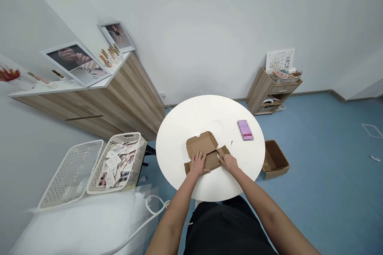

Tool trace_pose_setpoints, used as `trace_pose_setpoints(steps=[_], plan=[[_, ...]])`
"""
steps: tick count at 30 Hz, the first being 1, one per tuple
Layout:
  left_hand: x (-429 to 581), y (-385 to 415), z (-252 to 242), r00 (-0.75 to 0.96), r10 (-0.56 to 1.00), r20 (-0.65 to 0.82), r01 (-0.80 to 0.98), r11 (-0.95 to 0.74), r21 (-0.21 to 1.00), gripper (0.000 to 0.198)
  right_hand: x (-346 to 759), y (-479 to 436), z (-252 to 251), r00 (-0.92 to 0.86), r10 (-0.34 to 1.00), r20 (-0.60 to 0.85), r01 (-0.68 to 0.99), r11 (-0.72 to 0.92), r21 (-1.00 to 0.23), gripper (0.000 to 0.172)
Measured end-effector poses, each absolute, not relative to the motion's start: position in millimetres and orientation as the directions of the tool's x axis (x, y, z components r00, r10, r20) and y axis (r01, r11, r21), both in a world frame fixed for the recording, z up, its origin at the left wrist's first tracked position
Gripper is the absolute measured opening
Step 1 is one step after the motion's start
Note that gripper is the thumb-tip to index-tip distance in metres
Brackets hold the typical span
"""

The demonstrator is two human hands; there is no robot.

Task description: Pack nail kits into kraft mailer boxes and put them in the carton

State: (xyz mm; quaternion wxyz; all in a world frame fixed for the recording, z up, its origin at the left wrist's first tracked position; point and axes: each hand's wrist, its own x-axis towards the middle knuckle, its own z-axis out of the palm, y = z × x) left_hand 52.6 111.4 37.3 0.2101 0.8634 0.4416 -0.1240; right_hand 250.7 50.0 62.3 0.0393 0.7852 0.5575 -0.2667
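A blue vinyl floor (pixel 323 135) spreads beneath smooth, pale walls (pixel 209 28). Along the left wall stands a long cabinet (pixel 89 107) in wood-grain laminate with a white top, bearing framed photographs of hands (pixel 74 63). Farther ahead, against the wall, is a low wooden shelf unit (pixel 263 91). Near the person, a round white table (pixel 176 127) with a smooth, matte top fills the middle of the view. To its left sit two white plastic lattice baskets: one (pixel 72 175) shows no contents, while the other (pixel 119 137) is heaped with paper cards (pixel 115 165). An open brown cardboard box (pixel 277 159) rests on the floor just beyond the table's right edge. On the tabletop lies a flat pink packet (pixel 245 130), too blurred to read. At the table's near side, a partly folded corrugated cardboard mailer (pixel 202 143) lies under both hands. The left hand (pixel 199 163) is open, fingers spread and pressed on the cardboard. The right hand (pixel 229 163) rests on a folded flap, fingers lightly curled; whether it grips the flap cannot be told
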Motion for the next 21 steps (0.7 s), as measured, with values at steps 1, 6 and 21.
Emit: trace_pose_setpoints(steps=[1, 6, 21], plan=[[54.3, 111.0, 38.6, 0.568, 0.714, -0.41, 0.822, -0.517, 0.239, 0.107, 252.8, 50.4, 61.8, 0.258, 0.864, -0.433, 0.886, -0.39, -0.25, 0.037], [58.8, 111.1, 42.1, 0.536, 0.725, -0.433, 0.842, -0.494, 0.216, 0.109, 263.5, 60.4, 62.9, 0.349, 0.89, -0.294, 0.847, -0.434, -0.308, 0.026], [58.8, 108.1, 45.2, 0.526, 0.728, -0.439, 0.85, -0.468, 0.242, 0.114, 268.7, 54.2, 61.3, 0.263, 0.755, -0.601, 0.422, -0.65, -0.632, 0.064]])
